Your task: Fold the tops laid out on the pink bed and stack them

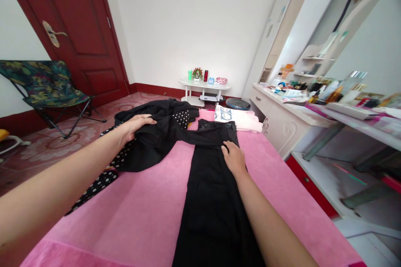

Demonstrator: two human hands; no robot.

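A black garment (216,200), its kind unclear, lies lengthwise on a pink bed cover (140,212) and runs toward me. More black cloth (156,142) is bunched to the left, joined to it by a stretched fold. My left hand (139,125) is closed on the bunched cloth, with its thumb hidden underneath. On the right edge of the black garment, near its far end, rests my right hand (234,157), fingers spread on the fabric. Black cloth with white dots (100,181) shows under and beside the bunch.
Folded pale clothes (242,119) lie at the bed's far right corner. A dressing table (282,112) crowded with bottles stands along the right side. A folding chair (53,83) is at left by a red door (72,21). A small white table (205,85) stands at the far wall.
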